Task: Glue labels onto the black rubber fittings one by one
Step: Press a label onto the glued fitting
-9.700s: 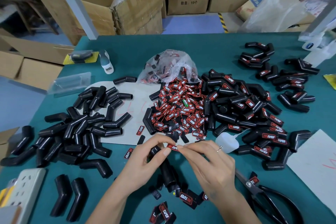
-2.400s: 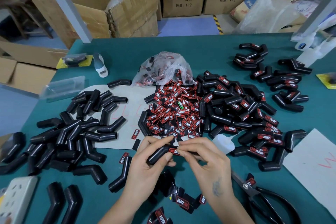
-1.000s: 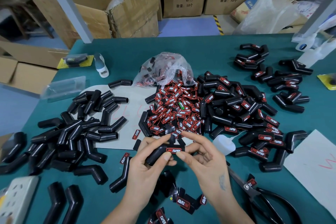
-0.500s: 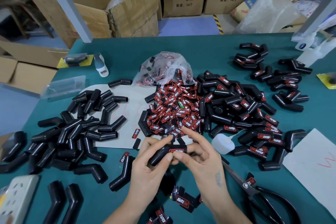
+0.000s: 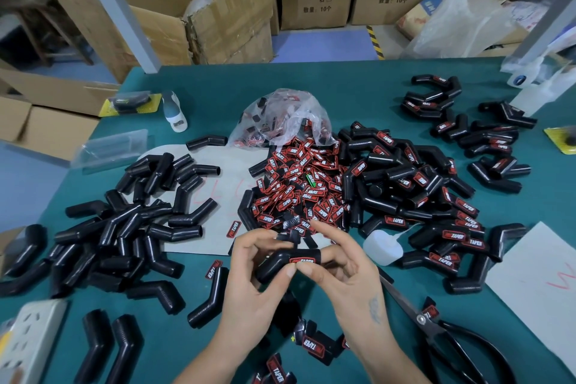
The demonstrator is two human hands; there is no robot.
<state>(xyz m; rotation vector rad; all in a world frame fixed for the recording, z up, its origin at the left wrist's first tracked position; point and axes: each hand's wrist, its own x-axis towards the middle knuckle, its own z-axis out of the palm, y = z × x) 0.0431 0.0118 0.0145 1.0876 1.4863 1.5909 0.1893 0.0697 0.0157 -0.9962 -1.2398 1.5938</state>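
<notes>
Both hands, left hand (image 5: 249, 284) and right hand (image 5: 352, 284), pinch one labelled fitting (image 5: 286, 262) with their fingers above bare desk (image 5: 174, 349), hemmed by unlabelled fittings (image 5: 124, 227) and scissors (image 5: 442, 333).

Bent black fitting (image 5: 282, 262) bears red label (image 5: 301, 260), above table.
</notes>
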